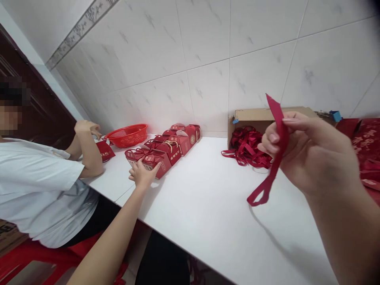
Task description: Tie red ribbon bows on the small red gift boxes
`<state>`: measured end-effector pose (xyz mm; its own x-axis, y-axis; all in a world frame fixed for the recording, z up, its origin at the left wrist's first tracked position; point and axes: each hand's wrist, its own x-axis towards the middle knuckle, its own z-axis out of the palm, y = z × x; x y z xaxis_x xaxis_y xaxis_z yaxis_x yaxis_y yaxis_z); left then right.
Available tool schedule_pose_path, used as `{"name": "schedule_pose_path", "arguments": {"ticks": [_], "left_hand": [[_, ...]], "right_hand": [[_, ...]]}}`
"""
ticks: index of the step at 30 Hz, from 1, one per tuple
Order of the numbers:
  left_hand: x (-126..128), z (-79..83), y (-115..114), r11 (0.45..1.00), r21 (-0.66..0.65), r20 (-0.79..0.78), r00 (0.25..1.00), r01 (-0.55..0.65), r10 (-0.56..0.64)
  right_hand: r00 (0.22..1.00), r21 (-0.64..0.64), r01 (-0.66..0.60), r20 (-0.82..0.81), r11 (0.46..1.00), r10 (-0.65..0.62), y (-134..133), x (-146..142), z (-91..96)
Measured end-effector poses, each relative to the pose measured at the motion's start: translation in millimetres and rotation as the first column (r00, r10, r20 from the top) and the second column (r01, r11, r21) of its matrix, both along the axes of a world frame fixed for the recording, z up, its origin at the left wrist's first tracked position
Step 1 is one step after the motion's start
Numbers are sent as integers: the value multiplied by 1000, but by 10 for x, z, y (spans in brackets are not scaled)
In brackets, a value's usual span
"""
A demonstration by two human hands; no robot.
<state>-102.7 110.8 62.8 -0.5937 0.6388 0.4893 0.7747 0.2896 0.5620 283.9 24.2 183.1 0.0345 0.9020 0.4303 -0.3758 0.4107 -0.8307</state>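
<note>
My left hand (143, 174) is at the near end of a row of red paper gift boxes. Its thumb and fingers span the nearest red gift box (163, 168), which rests on the table. Raised above the table at the right, my right hand (308, 146) pinches a dark red ribbon (276, 162) between thumb and fingers. One pointed end of the ribbon sticks up, and a loop hangs below. Behind that hand, a tangled heap of red ribbons (247, 146) spills from a cardboard box (258, 114) lying on its side.
A white table (208, 198) runs along a tiled wall. Past the gift boxes stands a red plastic basket (127, 136). On the left a co-worker in a white shirt (38, 174) sits near a red piece (105, 152). More red printed packaging (368, 146) is at the right edge.
</note>
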Motion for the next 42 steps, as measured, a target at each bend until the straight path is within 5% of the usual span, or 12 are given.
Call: {"name": "schedule_pose_path", "arguments": {"ticks": [5, 9, 11, 16, 18, 20, 25, 27, 29, 33, 37, 42], "left_hand": [[-98, -72, -151, 976, 35, -47, 976, 216, -214], [-54, -113, -326, 891, 26, -28, 892, 453, -452], [84, -93, -439, 813, 0, -21, 813, 582, -582], [725, 33, -682, 449, -157, 40, 460, 880, -887], [987, 68, -757, 348, -181, 45, 361, 920, -932], [1181, 101, -847, 317, -145, -32, 316, 937, -948], [1339, 302, -1060, 155, -140, -128, 137, 978, -982], [1363, 390, -1034, 179, -39, -82, 176, 983, -981], [1419, 432, -925, 305, 63, 16, 305, 950, -952], [1608, 371, -660, 485, -40, 291, 474, 874, -831], [1756, 264, -587, 506, -30, 215, 500, 862, -839], [1808, 190, -612, 452, 11, 62, 451, 892, -890]], "right_hand": [[998, -27, -53, 43, 998, 54, -50, 37, 41], [984, -86, -149, 86, 985, 157, -4, -38, -1], [971, -118, -196, 115, 973, 209, 30, -78, -45], [789, -298, -279, 470, 913, 395, 141, -182, -208], [688, -287, -145, 659, 947, 305, 202, -214, -276], [616, -189, 5, 774, 982, 146, 270, -226, -328], [599, -30, 187, 796, 982, -89, 438, -157, -384], [571, -28, 263, 810, 964, -132, 500, -113, -403], [549, -32, 331, 819, 943, -165, 551, -75, -418], [618, -112, 277, 781, 954, -88, 544, -5, -379], [677, -202, 57, 728, 978, 111, 379, 119, -272], [536, -302, 48, 812, 952, 231, 252, 294, -235]]}}
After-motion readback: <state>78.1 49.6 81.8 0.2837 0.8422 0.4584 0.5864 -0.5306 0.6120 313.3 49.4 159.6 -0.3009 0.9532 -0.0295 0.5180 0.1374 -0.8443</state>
